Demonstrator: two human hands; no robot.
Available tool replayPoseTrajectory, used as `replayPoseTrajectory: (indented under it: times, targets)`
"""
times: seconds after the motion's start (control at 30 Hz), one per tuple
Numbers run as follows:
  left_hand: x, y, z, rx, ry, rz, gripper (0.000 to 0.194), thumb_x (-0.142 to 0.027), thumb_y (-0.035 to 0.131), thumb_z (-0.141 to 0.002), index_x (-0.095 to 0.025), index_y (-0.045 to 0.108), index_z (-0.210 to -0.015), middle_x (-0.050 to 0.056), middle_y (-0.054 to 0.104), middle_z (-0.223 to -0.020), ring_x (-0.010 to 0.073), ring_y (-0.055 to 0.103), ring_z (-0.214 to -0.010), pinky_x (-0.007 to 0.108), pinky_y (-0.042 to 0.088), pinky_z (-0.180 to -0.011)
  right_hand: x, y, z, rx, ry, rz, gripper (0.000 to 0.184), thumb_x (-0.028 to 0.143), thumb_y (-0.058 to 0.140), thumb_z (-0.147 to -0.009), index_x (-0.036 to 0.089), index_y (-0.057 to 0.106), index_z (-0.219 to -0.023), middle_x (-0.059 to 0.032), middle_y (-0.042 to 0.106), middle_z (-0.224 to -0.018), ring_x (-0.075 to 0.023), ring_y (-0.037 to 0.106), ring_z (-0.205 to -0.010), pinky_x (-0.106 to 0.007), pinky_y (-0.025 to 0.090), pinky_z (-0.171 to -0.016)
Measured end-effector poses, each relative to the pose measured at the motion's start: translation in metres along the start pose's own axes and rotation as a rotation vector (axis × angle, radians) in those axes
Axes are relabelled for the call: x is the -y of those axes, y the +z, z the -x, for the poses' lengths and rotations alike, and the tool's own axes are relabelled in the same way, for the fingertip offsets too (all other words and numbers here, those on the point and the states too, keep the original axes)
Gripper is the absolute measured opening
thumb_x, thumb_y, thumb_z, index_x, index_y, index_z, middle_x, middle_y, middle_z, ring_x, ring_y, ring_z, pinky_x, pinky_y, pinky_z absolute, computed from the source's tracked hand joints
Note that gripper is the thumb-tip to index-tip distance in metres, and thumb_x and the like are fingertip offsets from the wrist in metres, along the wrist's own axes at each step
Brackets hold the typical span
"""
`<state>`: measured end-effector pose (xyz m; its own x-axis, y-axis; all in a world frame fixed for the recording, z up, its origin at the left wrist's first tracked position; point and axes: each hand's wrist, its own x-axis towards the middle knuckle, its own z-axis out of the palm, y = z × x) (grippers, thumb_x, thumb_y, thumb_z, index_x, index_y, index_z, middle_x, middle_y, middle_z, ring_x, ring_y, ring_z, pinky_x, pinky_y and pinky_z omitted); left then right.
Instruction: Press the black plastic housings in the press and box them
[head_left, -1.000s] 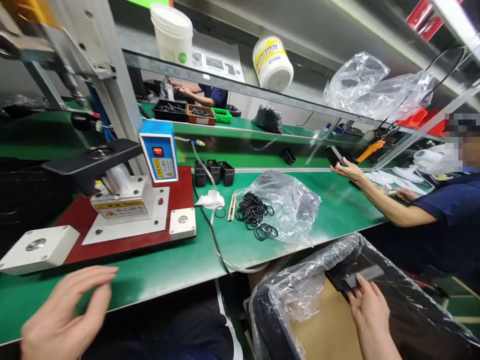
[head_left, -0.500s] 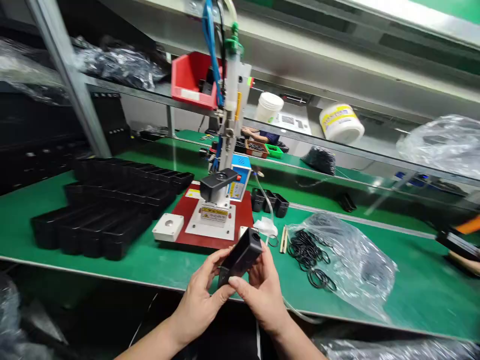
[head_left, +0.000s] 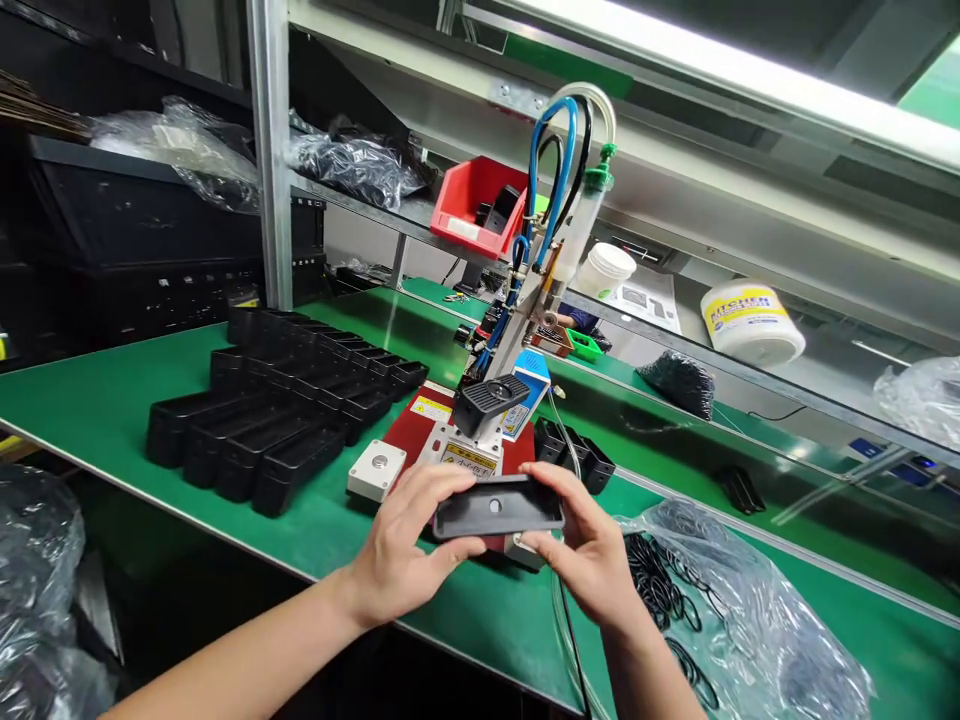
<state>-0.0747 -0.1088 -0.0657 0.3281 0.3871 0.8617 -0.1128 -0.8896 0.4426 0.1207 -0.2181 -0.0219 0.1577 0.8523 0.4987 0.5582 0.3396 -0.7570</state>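
Between my two hands is a long black plastic housing [head_left: 461,512], its hollow side turned toward me and a small round hole in its floor. My left hand [head_left: 412,540] grips its left end, fingers over the top edge and thumb below. The right end is held the same way by my right hand [head_left: 585,535]. Just behind stands a dispensing machine [head_left: 517,340] on a red base, with a clear syringe and blue tubes. Another black housing [head_left: 491,402] sits on its fixture. A white button box [head_left: 377,465] is at the base's left corner.
Rows of black housings [head_left: 292,465] cover the green bench's left side. At right lie black rubber rings [head_left: 660,575] and a clear plastic bag [head_left: 780,600]. Several black parts [head_left: 592,465] stand behind the machine. The shelf above bears a red bin [head_left: 469,230] and a white tub [head_left: 750,325].
The black housing has been turned from upright and slanted to level, its hollow side now facing me. Both hands have shifted to its ends. The view has swung left.
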Motion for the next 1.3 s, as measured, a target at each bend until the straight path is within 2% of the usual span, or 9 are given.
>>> replayPoseTrajectory:
  times: [0.23, 0.37, 0.5, 0.67, 0.8, 0.93, 1.03, 1.17, 1.3]
  targets:
    - [0.013, 0.032, -0.063, -0.262, -0.078, -0.207, 0.053, -0.041, 0.068, -0.08, -0.021, 0.046, -0.123, 0.011, 0.064, -0.11, 0.0253, 0.06, -0.105, 0.042, 0.048, -0.091, -0.026, -0.025, -0.088, 0.02, -0.023, -0.145, 0.054, 0.045, 0.076, -0.073, 0.027, 0.06, -0.121, -0.0064, 0.058, -0.13, -0.0278, 0.049, -0.125, -0.048, 0.038, -0.107]
    - [0.03, 0.059, -0.081, -0.383, -0.161, -0.222, 0.056, -0.039, 0.068, -0.08, -0.021, 0.042, -0.127, 0.011, 0.062, -0.113, 0.026, 0.058, -0.106, 0.045, 0.046, -0.093, -0.041, -0.026, -0.127, 0.041, -0.01, -0.244, 0.056, 0.05, 0.076, -0.069, 0.026, 0.061, -0.118, -0.0061, 0.06, -0.127, -0.0266, 0.052, -0.122, -0.045, 0.039, -0.106]
    - [0.047, 0.077, -0.089, -0.434, -0.138, -0.247, 0.046, -0.037, 0.057, -0.088, -0.019, 0.041, -0.128, 0.015, 0.056, -0.118, 0.0261, 0.055, -0.112, 0.045, 0.047, -0.093, -0.057, -0.02, -0.149, 0.074, 0.003, -0.26, 0.06, 0.059, 0.072, -0.069, 0.024, 0.061, -0.117, -0.0067, 0.064, -0.119, -0.0259, 0.057, -0.113, -0.043, 0.044, -0.1]
    - [0.065, 0.07, -0.094, -0.361, -0.066, -0.183, 0.043, -0.039, 0.049, -0.092, -0.017, 0.04, -0.128, 0.016, 0.052, -0.122, 0.024, 0.053, -0.116, 0.04, 0.047, -0.095, -0.064, -0.016, -0.146, 0.011, 0.037, -0.225, 0.054, 0.056, 0.068, -0.074, 0.024, 0.061, -0.117, -0.0056, 0.063, -0.116, -0.0228, 0.059, -0.106, -0.039, 0.046, -0.095]
    - [0.082, 0.048, -0.101, -0.147, -0.192, 0.029, 0.044, -0.047, 0.043, -0.093, -0.016, 0.044, -0.125, 0.013, 0.056, -0.119, 0.022, 0.056, -0.109, 0.037, 0.045, -0.095, -0.05, -0.014, -0.129, -0.104, 0.063, -0.146, 0.047, 0.048, 0.075, -0.071, 0.024, 0.064, -0.11, -0.0048, 0.06, -0.116, -0.0222, 0.055, -0.105, -0.034, 0.048, -0.087]
    - [0.093, 0.036, -0.11, -0.003, -0.312, 0.194, 0.042, -0.052, 0.043, -0.09, -0.019, 0.05, -0.117, 0.006, 0.061, -0.101, 0.0181, 0.058, -0.087, 0.031, 0.047, -0.081, -0.032, -0.007, -0.115, -0.197, 0.091, 0.036, 0.049, 0.049, 0.073, -0.072, 0.022, 0.063, -0.111, -0.007, 0.062, -0.112, -0.0212, 0.057, -0.091, -0.032, 0.049, -0.073]
    - [0.095, 0.038, -0.116, -0.018, -0.349, 0.24, 0.037, -0.051, 0.036, -0.093, -0.02, 0.055, -0.104, 0.001, 0.058, -0.086, 0.0145, 0.052, -0.074, 0.026, 0.044, -0.07, -0.027, -0.002, -0.109, -0.2, 0.073, 0.145, 0.05, 0.051, 0.067, -0.077, 0.02, 0.061, -0.115, -0.0088, 0.064, -0.109, -0.0205, 0.06, -0.082, -0.034, 0.05, -0.069]
    - [0.094, 0.047, -0.124, -0.089, -0.389, 0.285, 0.036, -0.05, 0.038, -0.093, -0.019, 0.054, -0.087, 0.0, 0.054, -0.081, 0.0137, 0.048, -0.075, 0.025, 0.041, -0.071, -0.026, 0.003, -0.107, -0.258, -0.142, 0.306, 0.036, 0.043, 0.061, -0.084, 0.02, 0.063, -0.112, -0.0099, 0.061, -0.122, -0.0247, 0.058, -0.108, -0.04, 0.049, -0.087]
    - [0.092, 0.051, -0.128, -0.114, -0.429, 0.332, 0.029, -0.041, 0.041, -0.091, -0.018, 0.056, -0.098, 0.001, 0.055, -0.084, 0.0135, 0.048, -0.073, 0.025, 0.041, -0.07, -0.027, 0.014, -0.11, -0.343, -0.28, 0.366, 0.02, 0.034, 0.052, -0.091, 0.02, 0.065, -0.097, -0.0086, 0.065, -0.114, -0.0207, 0.06, -0.108, -0.04, 0.046, -0.097]
